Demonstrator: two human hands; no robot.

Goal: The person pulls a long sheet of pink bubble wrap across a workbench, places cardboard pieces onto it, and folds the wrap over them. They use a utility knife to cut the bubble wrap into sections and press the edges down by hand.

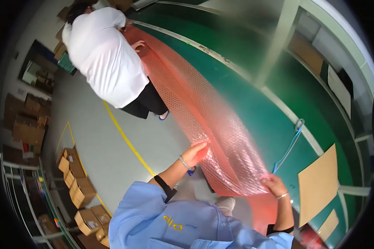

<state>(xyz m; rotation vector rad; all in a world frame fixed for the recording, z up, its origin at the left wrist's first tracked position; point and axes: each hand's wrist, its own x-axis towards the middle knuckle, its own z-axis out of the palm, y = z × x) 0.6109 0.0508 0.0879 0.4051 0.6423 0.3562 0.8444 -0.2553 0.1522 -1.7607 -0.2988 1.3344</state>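
A long sheet of pink bubble wrap [226, 124] stretches from me along the green table [232, 89] toward the far left. My left hand [195, 154] is closed on its left edge, with the fingers partly behind the film. At the near right corner, my right hand [273, 185] pinches the other edge. Between my hands the wrap sags in a lengthwise fold, and part of it hangs below toward the floor. At the far end a person in a white shirt [106, 54] leans over the table, a hand [138, 45] on the wrap.
Light blue cord [287, 150] lies on the table at right, close to a flat cardboard sheet [318, 185]. Open cardboard boxes [77, 178] line the floor at left, beyond a yellow floor line [126, 139]. A metal rack [23, 195] stands at the far left.
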